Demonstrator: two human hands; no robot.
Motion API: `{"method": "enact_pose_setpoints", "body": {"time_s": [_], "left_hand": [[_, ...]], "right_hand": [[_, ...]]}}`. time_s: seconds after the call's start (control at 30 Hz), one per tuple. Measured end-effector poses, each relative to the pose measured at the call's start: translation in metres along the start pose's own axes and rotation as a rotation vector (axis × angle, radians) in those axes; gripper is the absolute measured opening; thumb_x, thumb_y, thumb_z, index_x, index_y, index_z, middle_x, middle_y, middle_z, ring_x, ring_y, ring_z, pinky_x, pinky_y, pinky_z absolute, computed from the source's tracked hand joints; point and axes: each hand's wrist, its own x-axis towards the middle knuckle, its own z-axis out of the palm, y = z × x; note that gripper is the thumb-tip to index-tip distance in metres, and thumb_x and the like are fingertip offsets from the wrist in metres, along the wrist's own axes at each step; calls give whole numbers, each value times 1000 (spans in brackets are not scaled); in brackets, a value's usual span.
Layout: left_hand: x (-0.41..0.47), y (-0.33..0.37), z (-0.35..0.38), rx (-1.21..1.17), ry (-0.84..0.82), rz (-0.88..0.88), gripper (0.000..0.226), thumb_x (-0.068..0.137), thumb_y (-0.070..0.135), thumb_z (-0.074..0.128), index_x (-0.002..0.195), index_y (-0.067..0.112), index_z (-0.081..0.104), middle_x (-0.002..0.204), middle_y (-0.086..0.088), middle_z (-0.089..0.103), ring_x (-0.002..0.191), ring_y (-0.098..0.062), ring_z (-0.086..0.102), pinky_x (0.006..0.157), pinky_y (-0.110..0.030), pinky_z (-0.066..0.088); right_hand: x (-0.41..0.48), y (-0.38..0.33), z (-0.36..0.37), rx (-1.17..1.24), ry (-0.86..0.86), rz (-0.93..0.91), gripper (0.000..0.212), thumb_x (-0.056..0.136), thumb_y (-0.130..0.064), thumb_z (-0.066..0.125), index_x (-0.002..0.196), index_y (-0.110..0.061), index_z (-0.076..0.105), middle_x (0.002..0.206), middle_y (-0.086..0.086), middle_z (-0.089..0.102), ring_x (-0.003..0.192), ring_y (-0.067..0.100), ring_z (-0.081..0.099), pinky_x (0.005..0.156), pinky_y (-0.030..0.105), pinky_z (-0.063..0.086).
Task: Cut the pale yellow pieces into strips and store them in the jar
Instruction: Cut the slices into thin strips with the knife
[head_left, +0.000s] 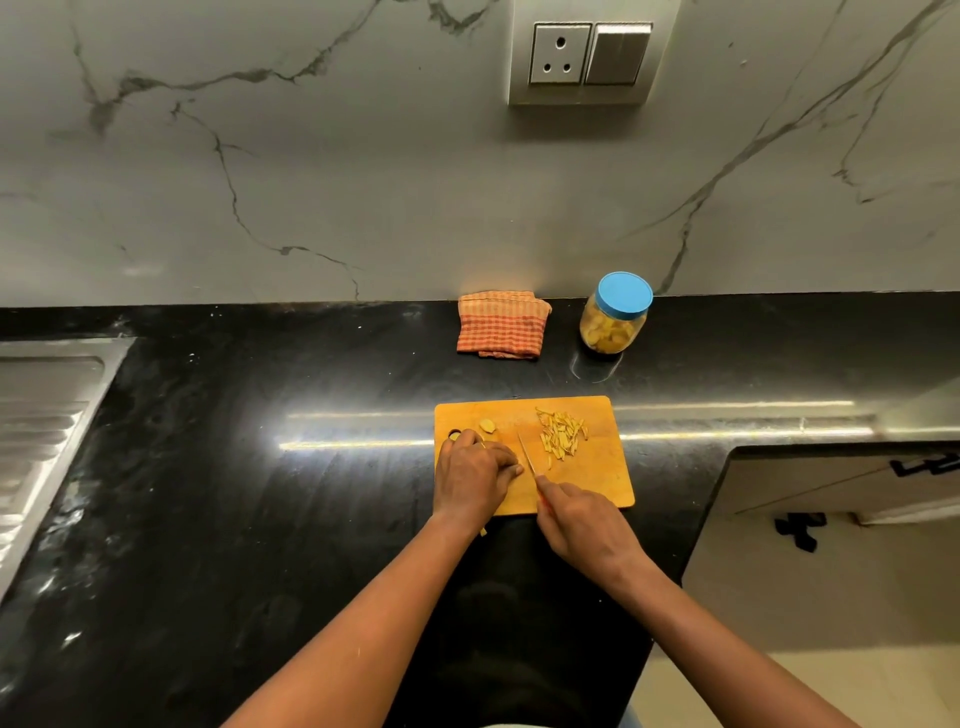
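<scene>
Two bare forearms reach in from the near edge over the black stone countertop (260, 493), which runs wall to wall under a grey-veined marble backsplash (311, 182). A steel drainboard (47, 415) is sunk into the counter at the far left.

Ahead of the arms lies a wooden cutting board (597, 467). Behind it, against the wall, a folded orange checked cloth (503, 325) sits just beside the jar (613, 325). The jar stands upright, its blue lid (623, 293) on and yellow bits inside.

The left hand (475, 475) presses down on the board's left part, fingers curled over a pale yellow piece (452, 437); only an edge of it shows. The right hand (582, 519) is wrapped round the handle of a knife (527, 454), whose thin blade points away, close to the left fingertips.

Cut strips (562, 432) lie heaped on the board's far right, apart from the blade. A second piece (487, 426) rests just beyond the left knuckles. One small scrap (483, 531) lies off the board by the left wrist.
</scene>
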Motion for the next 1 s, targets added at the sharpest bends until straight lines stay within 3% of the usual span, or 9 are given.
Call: {"method": "enact_pose_setpoints", "body": {"time_s": [0.4, 0.67, 1.0], "left_hand": [[-3, 1, -2, 32, -14, 34, 23, 93, 41, 59, 107, 32, 74, 110, 19, 70, 103, -13, 48, 86, -31, 33], [-3, 2, -6, 53, -49, 41, 25, 95, 41, 56, 112, 32, 72, 114, 18, 68, 108, -13, 47, 93, -33, 32], [1, 6, -12, 110, -101, 21, 26, 95, 44, 54, 111, 33, 71, 116, 19, 67, 111, -13, 47, 95, -34, 30]], "right_hand": [[0, -5, 5, 37, -11, 7, 47, 102, -30, 41, 144, -12, 43, 116, 5, 66, 93, 20, 64, 79, 31, 52], [5, -2, 8, -88, -88, -25, 50, 102, -30, 37, 148, -11, 33, 119, 7, 62, 96, 22, 63, 81, 34, 51], [-1, 22, 3, 14, -11, -52, 45, 101, -33, 42, 141, -14, 48, 110, 6, 68, 88, 23, 65, 76, 34, 54]]}}
